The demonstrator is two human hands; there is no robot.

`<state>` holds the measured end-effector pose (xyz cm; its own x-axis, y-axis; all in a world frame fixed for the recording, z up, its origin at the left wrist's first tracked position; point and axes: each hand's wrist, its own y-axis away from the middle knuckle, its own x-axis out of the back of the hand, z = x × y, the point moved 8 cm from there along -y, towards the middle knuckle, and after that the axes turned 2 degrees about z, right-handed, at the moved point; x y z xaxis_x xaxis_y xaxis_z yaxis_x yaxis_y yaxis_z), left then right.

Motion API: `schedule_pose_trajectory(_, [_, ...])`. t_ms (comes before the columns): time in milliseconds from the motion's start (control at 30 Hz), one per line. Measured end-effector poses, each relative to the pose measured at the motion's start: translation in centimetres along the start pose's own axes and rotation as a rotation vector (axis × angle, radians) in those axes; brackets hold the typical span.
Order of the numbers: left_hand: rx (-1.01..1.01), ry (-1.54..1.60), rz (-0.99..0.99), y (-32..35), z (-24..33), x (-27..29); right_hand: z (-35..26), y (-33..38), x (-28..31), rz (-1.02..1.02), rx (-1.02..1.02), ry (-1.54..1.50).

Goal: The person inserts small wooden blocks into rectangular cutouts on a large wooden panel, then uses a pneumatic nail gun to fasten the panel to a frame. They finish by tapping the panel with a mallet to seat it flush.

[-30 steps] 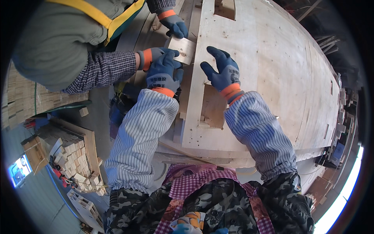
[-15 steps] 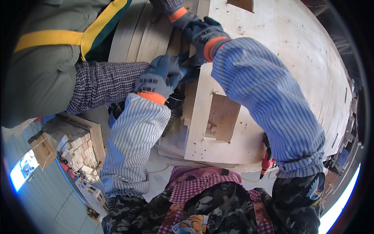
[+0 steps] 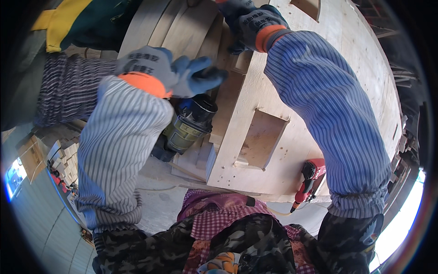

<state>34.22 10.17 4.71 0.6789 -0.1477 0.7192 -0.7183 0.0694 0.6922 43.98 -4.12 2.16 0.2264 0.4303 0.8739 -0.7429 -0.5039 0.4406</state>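
Big plywood panel (image 3: 292, 91) sits right in front. Right hand (image 3: 253, 20) is curled on a small wood block (image 3: 239, 61) at its edge; left hand (image 3: 169, 68) hovers loosely open, holding nothing. That nail gun (image 3: 189, 125) underneath could catch stray fingers.

Pale matt plywood panel (image 3: 292, 91), knit-cloth gloves (image 3: 150, 68)

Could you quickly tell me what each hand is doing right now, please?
Left hand: open, fingers spread, holding nothing.
Right hand: curled on the pale plywood panel edge.
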Motion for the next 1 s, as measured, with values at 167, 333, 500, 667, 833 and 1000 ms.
schedule_pose_trajectory(167, [0.031,-0.07,0.519,4.1,2.0,3.4,2.6,-1.3,0.2,0.186,-0.166,-0.728])
schedule_pose_trajectory(333, [-0.128,0.343,0.291,-0.9,8.6,-1.8,3.2,11.0,-0.9,0.817,-0.282,-2.098])
schedule_pose_trajectory(500, [-0.219,0.424,0.657,-8.3,8.2,-2.1,-9.0,24.5,-8.4,0.203,-0.924,-2.046])
schedule_pose_trajectory(667, [-0.392,1.395,-0.201,-15.2,10.7,-4.4,-12.3,21.5,-9.3,0.096,-0.5,-2.21])
schedule_pose_trajectory(833, [-0.226,1.655,-0.531,-16.6,12.4,-5.1,-14.6,19.7,-10.6,-0.406,-0.573,-2.469])
schedule_pose_trajectory(1000, [-0.552,1.089,-0.044,-14.2,9.6,-2.5,-15.1,20.1,-10.1,-0.392,-0.621,-2.623])
